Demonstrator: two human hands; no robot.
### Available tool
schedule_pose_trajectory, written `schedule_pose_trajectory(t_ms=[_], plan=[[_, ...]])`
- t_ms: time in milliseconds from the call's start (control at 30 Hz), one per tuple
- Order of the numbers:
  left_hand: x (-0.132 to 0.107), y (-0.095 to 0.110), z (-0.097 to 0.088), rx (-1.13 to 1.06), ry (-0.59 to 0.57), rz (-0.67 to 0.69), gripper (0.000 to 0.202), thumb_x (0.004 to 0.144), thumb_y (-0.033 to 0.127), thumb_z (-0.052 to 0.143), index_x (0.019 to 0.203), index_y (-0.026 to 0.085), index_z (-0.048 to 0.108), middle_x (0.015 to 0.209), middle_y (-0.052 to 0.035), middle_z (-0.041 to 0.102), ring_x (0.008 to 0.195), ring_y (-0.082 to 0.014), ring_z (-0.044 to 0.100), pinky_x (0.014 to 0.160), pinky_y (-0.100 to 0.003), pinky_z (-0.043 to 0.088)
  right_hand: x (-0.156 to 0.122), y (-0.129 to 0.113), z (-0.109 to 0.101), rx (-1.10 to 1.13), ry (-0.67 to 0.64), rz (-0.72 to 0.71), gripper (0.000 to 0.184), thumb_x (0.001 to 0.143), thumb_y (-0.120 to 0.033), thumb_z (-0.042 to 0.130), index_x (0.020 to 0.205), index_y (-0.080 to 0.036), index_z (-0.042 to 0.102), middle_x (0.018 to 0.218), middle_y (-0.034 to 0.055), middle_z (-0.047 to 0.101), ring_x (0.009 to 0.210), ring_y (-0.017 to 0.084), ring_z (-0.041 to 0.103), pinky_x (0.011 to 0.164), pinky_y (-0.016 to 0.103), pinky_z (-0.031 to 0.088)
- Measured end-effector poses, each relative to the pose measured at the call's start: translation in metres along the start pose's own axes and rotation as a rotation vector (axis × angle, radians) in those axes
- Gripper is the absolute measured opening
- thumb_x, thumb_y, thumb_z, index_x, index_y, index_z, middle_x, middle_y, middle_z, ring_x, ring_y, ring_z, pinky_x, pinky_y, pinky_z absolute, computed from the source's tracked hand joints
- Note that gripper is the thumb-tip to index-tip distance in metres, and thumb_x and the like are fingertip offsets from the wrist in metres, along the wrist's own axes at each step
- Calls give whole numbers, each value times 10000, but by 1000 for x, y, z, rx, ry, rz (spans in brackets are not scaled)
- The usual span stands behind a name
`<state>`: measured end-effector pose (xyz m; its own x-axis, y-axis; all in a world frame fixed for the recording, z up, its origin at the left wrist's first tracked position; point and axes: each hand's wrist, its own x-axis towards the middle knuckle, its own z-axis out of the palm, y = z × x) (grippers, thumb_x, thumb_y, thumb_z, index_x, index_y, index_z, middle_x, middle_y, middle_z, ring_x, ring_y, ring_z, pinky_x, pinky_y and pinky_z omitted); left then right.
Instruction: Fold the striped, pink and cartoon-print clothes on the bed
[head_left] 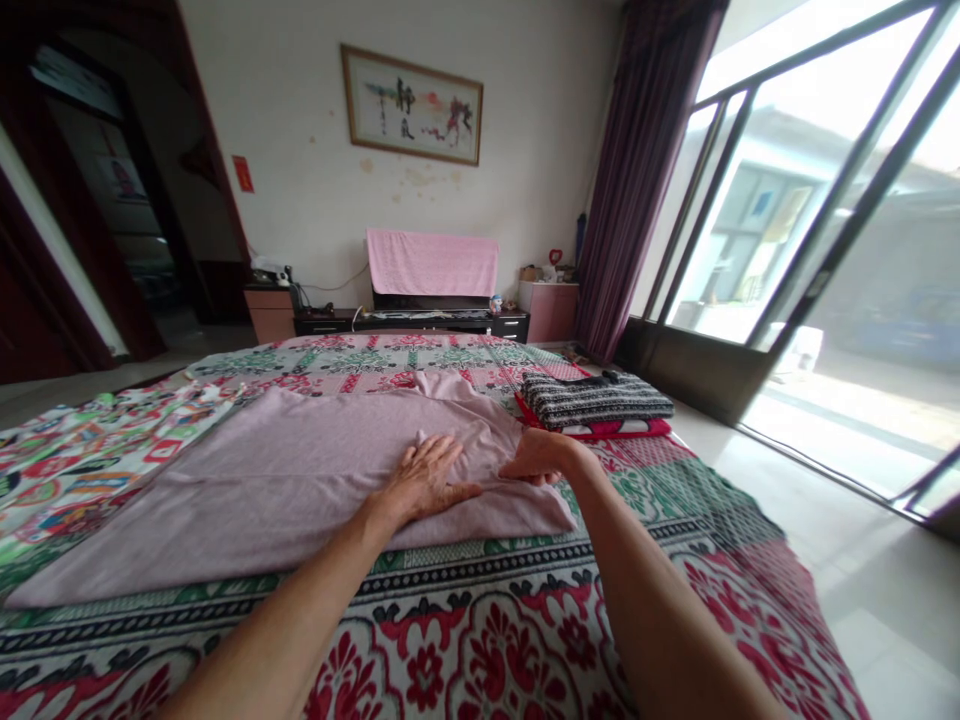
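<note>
A pale pink garment (300, 450) lies spread across a patterned cloth (495, 640), its wide end to the left and its narrower, rumpled end to the right. My left hand (426, 478) rests flat on the garment near that right end, fingers stretched out and apart. Just to its right, my right hand (536, 458) has its fingers curled in and closed on the garment's edge; its fingertips are partly hidden. Beyond the right hand sits a folded black-and-white knitted garment (596, 400) on top of a folded red cloth (626, 430).
A multicoloured printed cloth (112, 460) lies at the left. Against the far wall stands a low black cabinet (330, 323), with a pink towel (433, 262) draped over something above it. A purple curtain (637, 170) and glass doors (795, 210) are on the right, beside pale floor tiles (892, 600).
</note>
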<state>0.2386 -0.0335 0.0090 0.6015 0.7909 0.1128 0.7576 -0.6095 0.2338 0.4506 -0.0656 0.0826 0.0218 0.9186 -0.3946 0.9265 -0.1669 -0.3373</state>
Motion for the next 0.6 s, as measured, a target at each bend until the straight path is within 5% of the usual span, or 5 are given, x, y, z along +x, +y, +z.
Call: schedule_pose_trajectory(t_ms=[233,500,600], plan=[[0,0,-1,-7,-4,2,808,788,709,349,1427,216,336,1516,-110,243,1393,-306,189,1104,-542,180,-7,-2,-7,-55,44,6,213,630,-126,566,421,-153,537,377,-11,506,390,106,487,428,211,406],[0,-1,1,-6,21,3,764,799,668,389,1423,229,343,1509,-102,266,1388,-299,208,1107,-524,195,-1,5,-8,-26,19,-12,96,599,-104,589,524,-147,630,397,-11,530,397,113,502,465,228,431],[0,-1,1,-9,-2,-9,759,798,657,401,1423,232,338,1517,-100,245,1394,-295,192,1107,-530,186,0,2,-12,19,153,-78,99,630,-134,582,611,-148,679,517,21,623,484,123,565,493,206,425]])
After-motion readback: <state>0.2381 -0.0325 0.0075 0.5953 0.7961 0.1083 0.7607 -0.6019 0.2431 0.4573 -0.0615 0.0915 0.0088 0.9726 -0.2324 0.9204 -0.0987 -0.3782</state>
